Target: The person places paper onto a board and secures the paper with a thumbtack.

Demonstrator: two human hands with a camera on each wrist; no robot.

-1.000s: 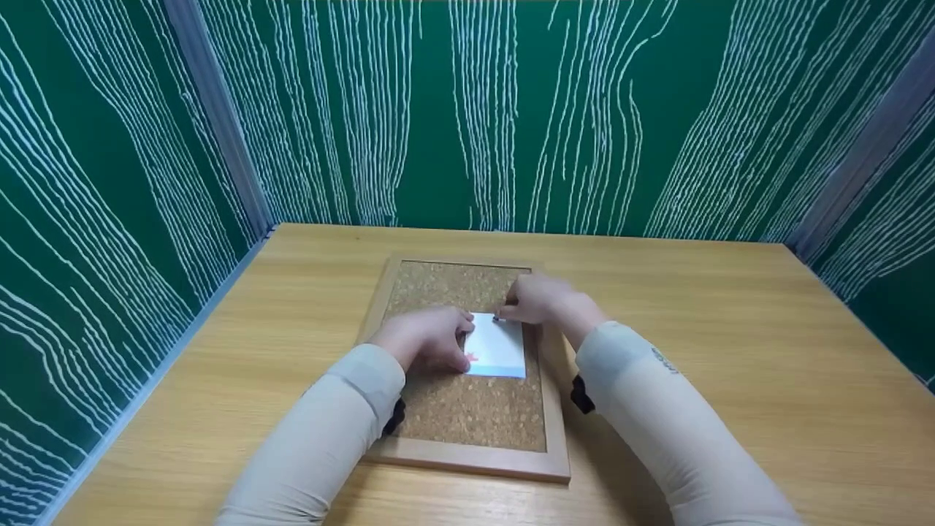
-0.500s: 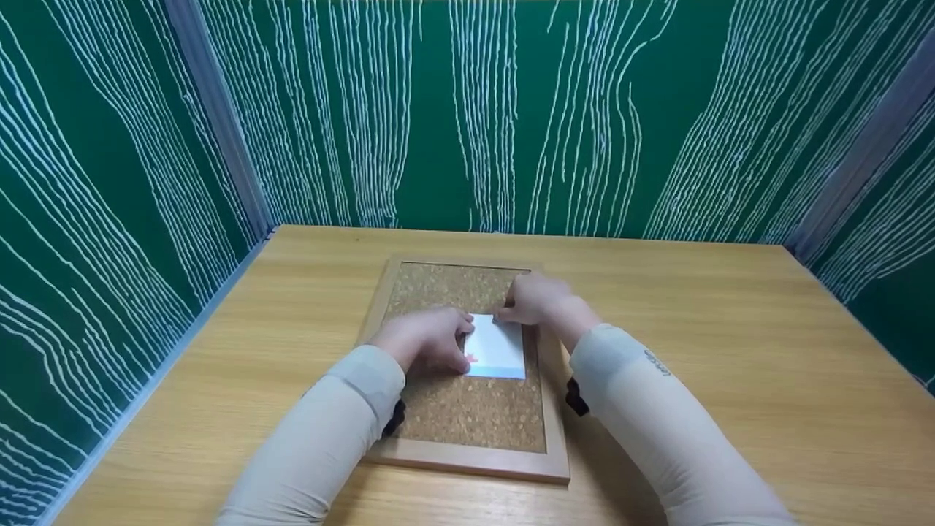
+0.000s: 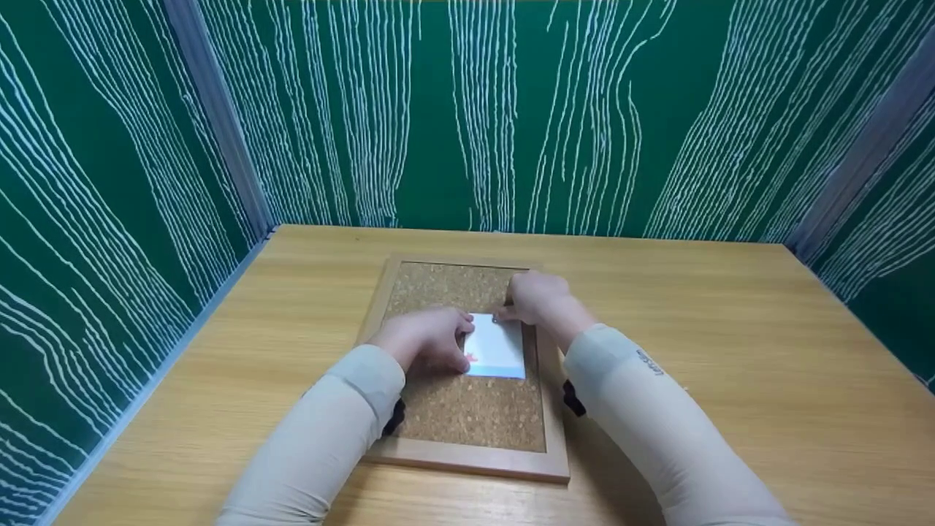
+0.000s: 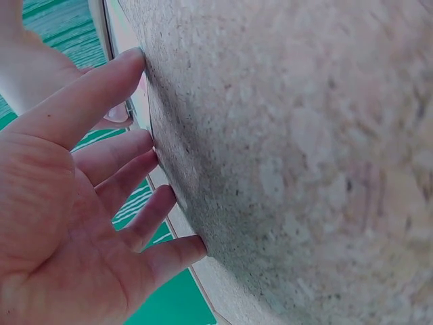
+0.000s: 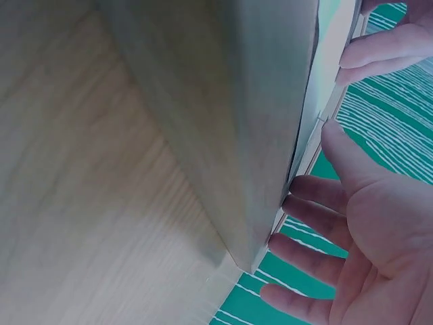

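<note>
A white sheet of paper (image 3: pixel 498 347), with a red mark and a pale blue strip along its near edge, lies on a wood-framed cork board (image 3: pixel 475 416). My left hand (image 3: pixel 429 336) rests at the paper's left edge, thumb and fingertips spread against paper and cork. At the paper's far edge, my right hand (image 3: pixel 544 298) presses its thumb on a small thumbtack (image 3: pixel 494 318). The right wrist view shows the thumb (image 5: pixel 338 145) right at the thumbtack's thin metal edge. The other right fingers (image 5: pixel 304 254) stretch out along the board's frame.
The board lies on a wooden table (image 3: pixel 694 307). Green walls (image 3: pixel 431 109) with white wavy lines stand behind and at both sides. The raised wooden frame (image 3: pixel 475 459) borders the cork.
My right forearm and wrist have shifted slightly left while the thumb stays at the thumbtack. The left hand and the paper hold their place.
</note>
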